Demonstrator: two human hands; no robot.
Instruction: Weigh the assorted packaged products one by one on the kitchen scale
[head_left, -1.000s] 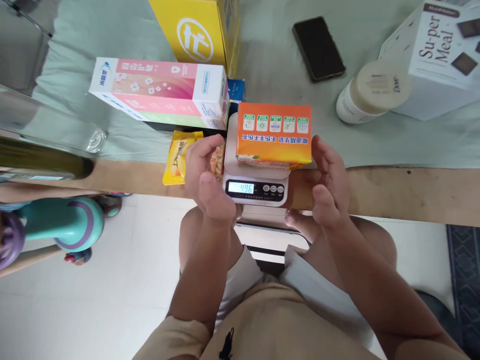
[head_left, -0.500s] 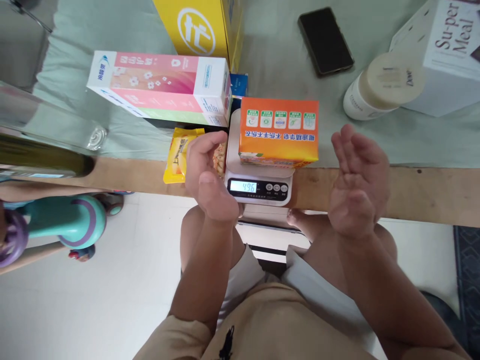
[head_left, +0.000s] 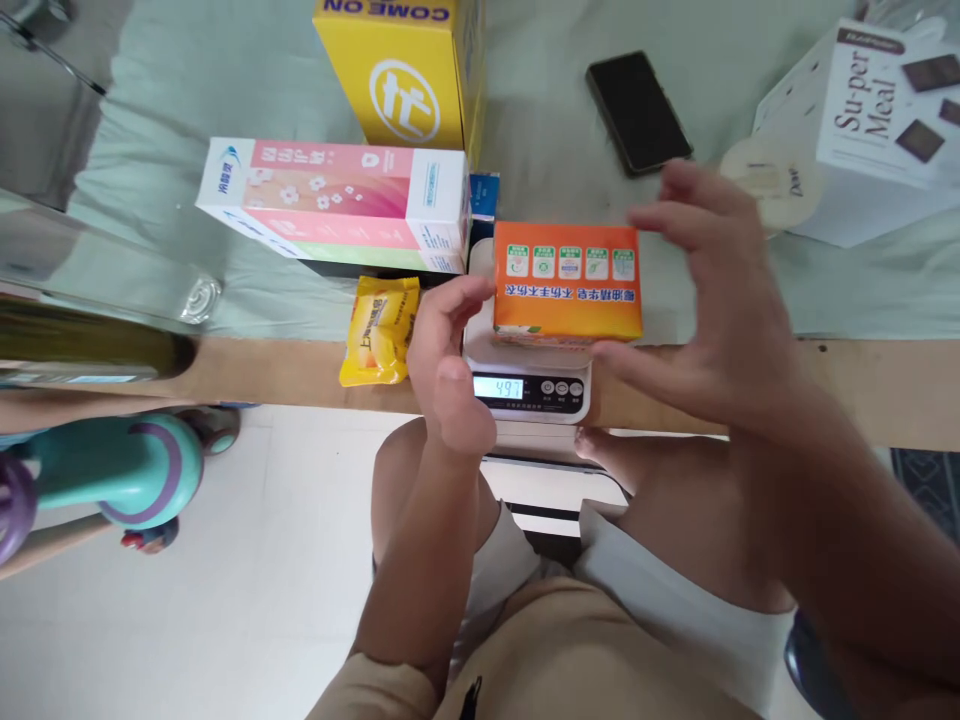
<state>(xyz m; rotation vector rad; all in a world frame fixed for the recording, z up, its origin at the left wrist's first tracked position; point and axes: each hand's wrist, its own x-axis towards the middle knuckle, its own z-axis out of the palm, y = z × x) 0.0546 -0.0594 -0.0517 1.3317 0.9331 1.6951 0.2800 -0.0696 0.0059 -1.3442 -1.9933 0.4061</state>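
An orange soap box (head_left: 568,285) stands on a white kitchen scale (head_left: 529,400), whose lit display appears to read 497. My right hand (head_left: 724,310) is open at the box's right side, thumb and fingers spread around that end. The thumb tip is close to the lower right corner; contact is unclear. My left hand (head_left: 452,365) is beside the scale's left edge with loosely curled fingers apart, holding nothing visible. Its fingertips are near the box's left side. A yellow wrapped packet (head_left: 380,330) lies just left of that hand.
Behind the packet are a pink-and-white toothpaste box (head_left: 337,190) and a yellow box (head_left: 405,90). A black phone (head_left: 637,110), a Dove container (head_left: 780,185) and a Su-per Meal box (head_left: 862,130) occupy the right side. A green bottle (head_left: 90,330) lies at left.
My right hand has moved left to the soap box, its fingers spreading around the end. My left hand stays beside the scale. The display has gone from 496 to 497. The view has shifted slightly.
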